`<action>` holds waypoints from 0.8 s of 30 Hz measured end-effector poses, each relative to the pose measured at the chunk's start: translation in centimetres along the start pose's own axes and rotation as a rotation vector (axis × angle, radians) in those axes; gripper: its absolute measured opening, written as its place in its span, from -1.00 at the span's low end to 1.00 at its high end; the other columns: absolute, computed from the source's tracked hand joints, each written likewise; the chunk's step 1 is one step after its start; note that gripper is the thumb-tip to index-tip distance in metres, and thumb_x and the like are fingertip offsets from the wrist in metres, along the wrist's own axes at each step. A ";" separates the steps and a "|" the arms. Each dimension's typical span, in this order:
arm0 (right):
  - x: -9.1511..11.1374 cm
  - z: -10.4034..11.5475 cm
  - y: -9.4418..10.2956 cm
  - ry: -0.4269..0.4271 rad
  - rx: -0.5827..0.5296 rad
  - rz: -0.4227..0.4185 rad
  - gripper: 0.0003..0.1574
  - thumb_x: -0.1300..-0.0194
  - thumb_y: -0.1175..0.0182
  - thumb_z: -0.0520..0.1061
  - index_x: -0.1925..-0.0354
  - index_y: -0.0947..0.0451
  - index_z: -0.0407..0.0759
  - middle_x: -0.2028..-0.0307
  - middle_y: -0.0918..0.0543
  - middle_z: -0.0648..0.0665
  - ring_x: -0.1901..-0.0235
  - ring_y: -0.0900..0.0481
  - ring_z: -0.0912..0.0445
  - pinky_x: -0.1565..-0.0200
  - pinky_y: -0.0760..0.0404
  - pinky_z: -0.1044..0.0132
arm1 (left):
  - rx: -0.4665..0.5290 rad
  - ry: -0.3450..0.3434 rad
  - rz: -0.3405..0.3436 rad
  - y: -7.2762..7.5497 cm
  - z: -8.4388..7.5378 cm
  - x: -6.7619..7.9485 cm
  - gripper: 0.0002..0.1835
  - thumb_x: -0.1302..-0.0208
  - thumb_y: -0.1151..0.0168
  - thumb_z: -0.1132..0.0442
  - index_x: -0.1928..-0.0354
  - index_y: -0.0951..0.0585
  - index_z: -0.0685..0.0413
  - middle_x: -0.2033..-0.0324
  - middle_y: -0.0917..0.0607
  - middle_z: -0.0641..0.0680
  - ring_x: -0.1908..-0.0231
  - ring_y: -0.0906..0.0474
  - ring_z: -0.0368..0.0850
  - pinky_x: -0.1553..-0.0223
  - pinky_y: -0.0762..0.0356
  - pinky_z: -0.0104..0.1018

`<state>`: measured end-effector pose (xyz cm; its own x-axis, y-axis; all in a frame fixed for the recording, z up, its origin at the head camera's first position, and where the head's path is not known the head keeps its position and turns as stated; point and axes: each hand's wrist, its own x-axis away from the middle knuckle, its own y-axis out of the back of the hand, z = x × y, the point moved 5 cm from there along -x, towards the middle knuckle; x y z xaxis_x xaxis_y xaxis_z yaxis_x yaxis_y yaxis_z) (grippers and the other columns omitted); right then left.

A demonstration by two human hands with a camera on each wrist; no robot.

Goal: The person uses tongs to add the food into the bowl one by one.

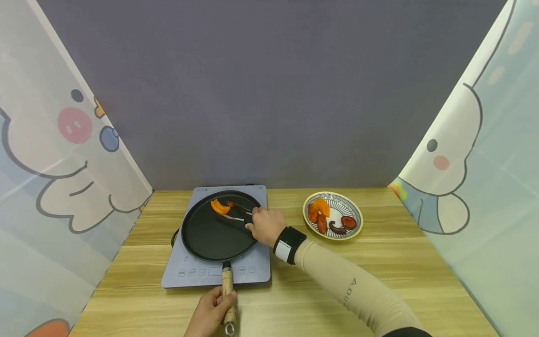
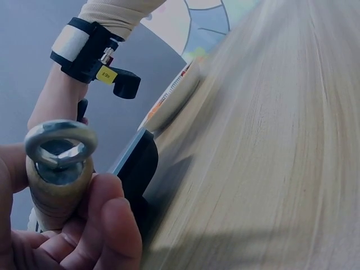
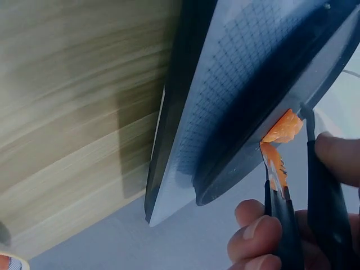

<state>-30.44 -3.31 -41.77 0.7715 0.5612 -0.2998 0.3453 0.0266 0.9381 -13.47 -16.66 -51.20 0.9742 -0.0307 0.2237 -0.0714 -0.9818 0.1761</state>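
Note:
My left hand (image 1: 212,310) grips the wooden handle (image 1: 227,281) of a flat black frying pan (image 1: 214,238), its thumb on top. A metal ring (image 2: 62,143) ends the handle in the left wrist view. Over the pan's right side, my right hand (image 1: 268,226) holds tongs (image 3: 326,197) with black grips and metal tips. Around the tips lies an orange slice (image 1: 220,206), which looks like pumpkin, at the pan's far side. More orange shows along one tip in the right wrist view; whether it is a reflection I cannot tell. How firmly the tips touch the slice is unclear.
Beneath the pan is a grey induction cooker (image 1: 177,274) with buttons along its front. A patterned plate (image 1: 357,229) to the right bears orange slices, reddish pieces and a dark curved piece. The wooden table (image 1: 379,262) meets a grey wall panel (image 1: 269,117) and cartoon-printed side panels.

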 end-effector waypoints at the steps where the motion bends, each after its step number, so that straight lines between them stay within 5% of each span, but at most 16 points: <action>1: 0.0 0.1 0.0 0.001 0.005 -0.010 -0.45 -0.20 -0.02 0.32 0.27 -0.50 -0.12 0.57 -0.45 -0.03 0.69 -0.36 0.15 0.71 -0.42 0.29 | -0.002 0.002 0.000 0.0 0.0 0.0 -0.66 -0.24 -0.10 0.12 0.28 -0.47 0.35 0.70 -0.49 -0.03 0.67 -0.37 -0.19 0.66 -0.38 -0.43; 17: -0.1 2.0 0.7 -0.047 0.034 -0.053 -0.49 -0.16 -0.09 0.29 0.37 -0.53 -0.12 0.56 -0.53 -0.02 0.66 -0.46 0.09 0.72 -0.47 0.22 | 0.012 0.006 -0.010 0.0 -0.1 0.1 -0.65 -0.23 -0.11 0.11 0.28 -0.47 0.36 0.68 -0.51 0.00 0.65 -0.40 -0.16 0.64 -0.41 -0.40; 24: -0.1 1.9 0.7 -0.055 0.000 -0.021 -0.34 -0.20 0.03 0.34 0.22 -0.49 -0.22 0.47 -0.54 -0.09 0.62 -0.46 0.08 0.67 -0.52 0.23 | 0.014 0.012 0.003 0.0 0.0 0.1 -0.62 -0.24 -0.09 0.09 0.23 -0.46 0.38 0.66 -0.53 0.02 0.62 -0.42 -0.14 0.61 -0.44 -0.38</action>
<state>-29.27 -4.94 -41.40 0.7927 0.5138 -0.3282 0.3616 0.0372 0.9316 -13.43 -16.66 -51.14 0.9713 -0.0318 0.2356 -0.0715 -0.9842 0.1622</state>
